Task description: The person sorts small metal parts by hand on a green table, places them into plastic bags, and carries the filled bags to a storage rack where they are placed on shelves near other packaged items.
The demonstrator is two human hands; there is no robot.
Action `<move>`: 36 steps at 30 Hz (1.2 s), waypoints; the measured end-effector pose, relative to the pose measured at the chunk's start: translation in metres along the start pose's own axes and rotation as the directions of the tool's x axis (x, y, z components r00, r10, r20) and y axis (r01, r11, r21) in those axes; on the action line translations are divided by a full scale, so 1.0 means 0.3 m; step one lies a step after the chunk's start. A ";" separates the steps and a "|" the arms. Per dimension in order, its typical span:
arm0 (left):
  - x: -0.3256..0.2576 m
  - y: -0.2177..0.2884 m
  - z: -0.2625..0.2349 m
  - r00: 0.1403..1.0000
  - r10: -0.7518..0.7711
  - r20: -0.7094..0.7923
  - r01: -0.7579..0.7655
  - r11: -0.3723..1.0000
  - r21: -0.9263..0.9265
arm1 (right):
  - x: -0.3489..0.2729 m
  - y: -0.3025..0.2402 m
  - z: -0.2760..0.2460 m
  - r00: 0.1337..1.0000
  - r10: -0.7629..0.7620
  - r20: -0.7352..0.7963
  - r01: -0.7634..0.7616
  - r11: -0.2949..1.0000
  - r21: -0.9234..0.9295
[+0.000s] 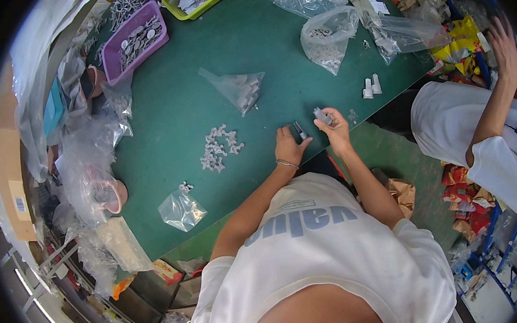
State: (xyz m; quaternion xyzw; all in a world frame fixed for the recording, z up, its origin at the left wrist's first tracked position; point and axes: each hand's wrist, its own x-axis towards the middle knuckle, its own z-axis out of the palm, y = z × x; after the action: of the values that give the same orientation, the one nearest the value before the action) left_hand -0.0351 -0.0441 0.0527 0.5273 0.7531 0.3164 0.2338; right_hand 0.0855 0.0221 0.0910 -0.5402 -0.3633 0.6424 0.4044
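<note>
My left hand [292,145] is at the table's near edge, its thumb and fingers closed round a small dark grey, tube-like part [300,131]. Just right of it, my right hand [336,130] pinches a lighter grey plastic piece [322,116] that points up and to the left. The two pieces are apart. Ahead of my hands lies a clear bag [244,90] with grey pieces in it. Left of my hands, small grey clip-like parts [214,155] are spread in a loose pile. Two pale grey pieces [367,88] stand to the right.
On the green table [187,106] are a purple basket [161,38] of metal parts, a yellow-green tray [179,13], an open plastic bag [328,49] of small parts and another clear bag [181,211]. Plastic wrap crowds the left edge. A person in white [449,113] is at the right.
</note>
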 end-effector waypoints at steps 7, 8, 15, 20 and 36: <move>0.034 -0.041 0.082 0.929 -0.226 0.293 0.321 0.887 -0.332 | -0.020 -0.030 -0.029 0.994 -0.104 0.030 0.099 0.988 0.120; 0.045 -0.039 0.067 0.905 -0.252 0.342 0.399 0.782 -0.478 | -0.020 -0.036 -0.032 0.994 -0.106 0.023 0.102 0.983 0.155; 0.113 0.226 -0.142 0.965 -0.072 0.252 0.258 0.421 -0.869 | -0.042 -0.160 -0.028 0.988 -0.094 0.123 0.063 0.970 0.236; 0.123 0.316 -0.180 0.982 -0.024 0.189 0.178 0.478 -0.860 | -0.053 -0.210 -0.029 0.961 -0.239 0.138 0.197 0.945 0.261; 0.165 0.525 -0.136 0.975 0.222 -0.028 -0.173 0.671 -0.721 | -0.063 -0.372 -0.142 0.898 -0.425 0.116 0.400 0.897 0.189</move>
State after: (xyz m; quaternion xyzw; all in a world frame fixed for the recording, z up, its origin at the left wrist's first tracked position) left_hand 0.0222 0.0315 0.1937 0.4815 0.4999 0.5926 0.4088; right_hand 0.1433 0.0517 0.1930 -0.3652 -0.4471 0.6086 0.5444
